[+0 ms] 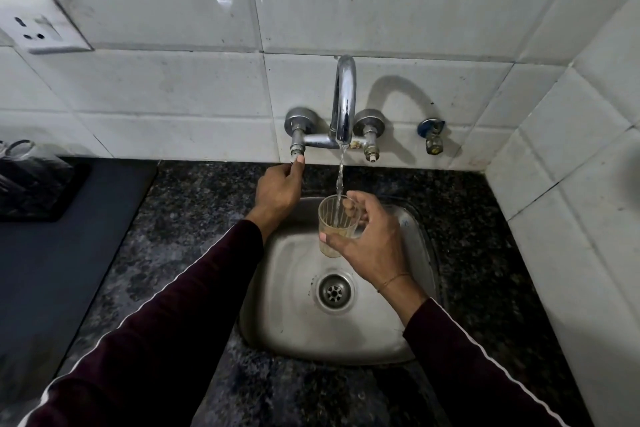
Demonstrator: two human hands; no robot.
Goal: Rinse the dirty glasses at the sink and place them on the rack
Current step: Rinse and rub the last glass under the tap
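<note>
Glass (337,224) is gripped by the right hand (372,246) under running water while the tap valve (297,157) is pinched by the left hand (277,189); wet glass could be dropped into the sink (294,322)

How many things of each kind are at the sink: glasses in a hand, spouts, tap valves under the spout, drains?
Glasses in a hand: 1, the glass, held by the right hand
Spouts: 1, the spout
Tap valves: 2, the left valve, pinched by the left hand, and the right valve
Drains: 1, the drain
Total: 5
</note>
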